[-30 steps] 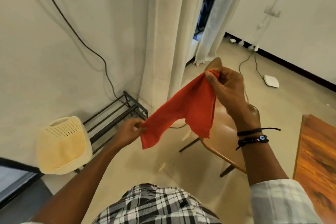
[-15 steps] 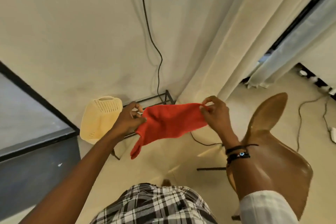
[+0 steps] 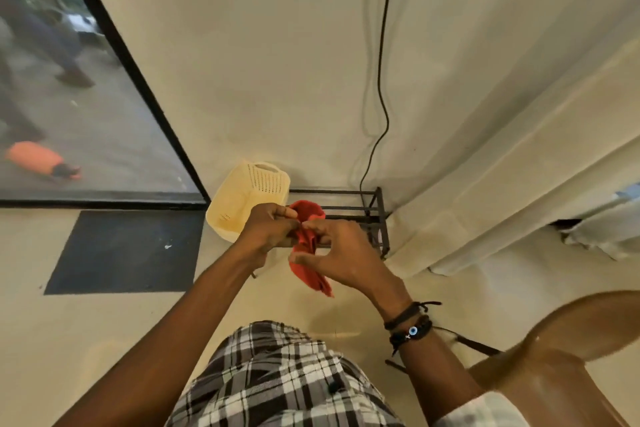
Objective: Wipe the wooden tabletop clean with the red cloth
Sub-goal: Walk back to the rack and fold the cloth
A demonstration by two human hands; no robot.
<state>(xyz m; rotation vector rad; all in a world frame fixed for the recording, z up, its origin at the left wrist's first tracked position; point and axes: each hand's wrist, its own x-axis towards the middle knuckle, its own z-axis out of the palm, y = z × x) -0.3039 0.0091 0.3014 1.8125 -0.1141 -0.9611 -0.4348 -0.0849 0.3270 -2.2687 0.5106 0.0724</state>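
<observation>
The red cloth point(image 3: 309, 246) is bunched and folded between both hands, held in the air in front of me. My left hand point(image 3: 269, 228) grips its upper part with curled fingers. My right hand point(image 3: 337, 253) pinches the cloth from the right, and a folded tail hangs down below it. The wooden tabletop is out of view.
A cream plastic basket point(image 3: 247, 198) lies on the floor by the wall, next to a black metal rack point(image 3: 367, 215). A brown chair point(image 3: 554, 350) stands at the lower right. A dark mat point(image 3: 124, 250) lies to the left below a glass pane. Curtains point(image 3: 502, 149) hang on the right.
My view has swung left, away from the table and chair. The hands came together, and the cloth went from stretched out to folded and bunched between them.
</observation>
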